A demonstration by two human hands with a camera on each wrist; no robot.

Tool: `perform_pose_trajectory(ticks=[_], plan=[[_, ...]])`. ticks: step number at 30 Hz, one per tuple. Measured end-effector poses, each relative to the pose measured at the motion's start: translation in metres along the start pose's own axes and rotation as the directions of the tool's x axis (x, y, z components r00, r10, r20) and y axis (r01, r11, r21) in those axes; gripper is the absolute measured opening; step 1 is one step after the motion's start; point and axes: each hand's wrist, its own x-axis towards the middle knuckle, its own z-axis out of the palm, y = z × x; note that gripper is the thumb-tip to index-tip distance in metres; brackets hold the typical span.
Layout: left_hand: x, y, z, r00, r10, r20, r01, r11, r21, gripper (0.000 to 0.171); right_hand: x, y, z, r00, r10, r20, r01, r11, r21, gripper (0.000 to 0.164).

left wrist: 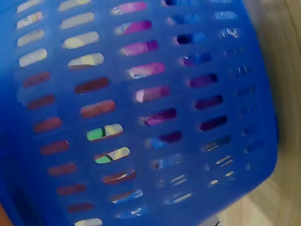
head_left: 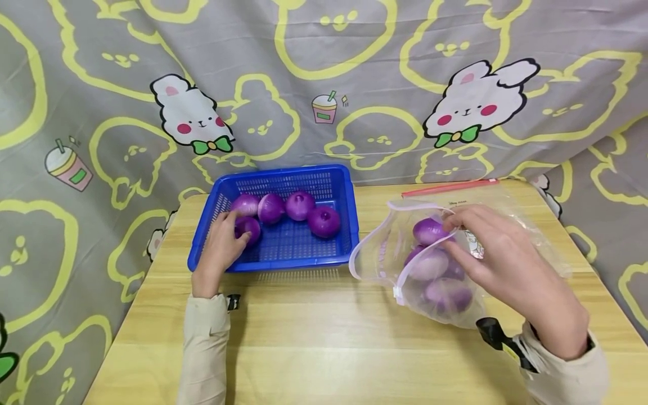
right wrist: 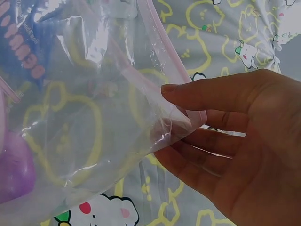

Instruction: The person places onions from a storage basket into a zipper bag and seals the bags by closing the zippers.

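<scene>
My left hand (head_left: 221,246) reaches over the near left side of a blue plastic basket (head_left: 293,262) and grips a purple onion (head_left: 252,229) between thumb and fingers. Several other onions (head_left: 300,206) lie along the far side and middle of the basket. The basket's slotted wall (left wrist: 127,103) blocks the left hand's fingers in the left wrist view. My right hand (head_left: 498,253) pinches the pink-edged rim of a clear zip bag (head_left: 377,256), thumb on one side and fingers on the other. The bag's mouth gapes toward the basket, and several onions (head_left: 448,293) sit inside.
A second clear bag (head_left: 531,236) with a red zip strip (head_left: 450,187) lies flat behind the right hand. All this stands on a wooden table (head_left: 324,337). A patterned grey curtain (head_left: 304,56) hangs along the table's back and left.
</scene>
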Motion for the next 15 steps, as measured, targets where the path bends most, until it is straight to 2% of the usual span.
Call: perform_pose_trajectory(ticks=[2,4,7,11,15], plan=[[-0.0001,-0.0025,0.0004,1.000,-0.008,0.022,0.008,1.000,0.003,0.050,0.0000,-0.0007,0.0001,1.000,-0.008,0.002,0.008,1.000,0.006,0.044],[-0.0003,-0.0041,0.0008,0.999,-0.014,0.049,0.013,1.000,0.006,0.050,-0.0001,-0.0017,-0.0001,1.000,-0.009,0.011,0.009,1.000,0.007,0.029],[-0.0008,-0.0054,0.0015,0.997,-0.009,0.077,0.009,1.000,0.006,0.043,-0.0003,-0.0033,-0.0005,1.000,-0.005,0.026,0.005,1.000,-0.001,0.013],[-0.0020,-0.0046,0.0022,0.997,0.000,0.075,0.001,1.000,-0.003,0.033,-0.0005,-0.0051,-0.0007,0.999,-0.005,0.038,0.005,1.000,-0.011,0.012],[-0.0028,-0.0031,0.0014,0.996,-0.014,0.083,0.012,1.000,0.016,0.039,-0.0007,-0.0057,-0.0009,0.999,-0.008,0.042,0.008,1.000,-0.016,0.011]])
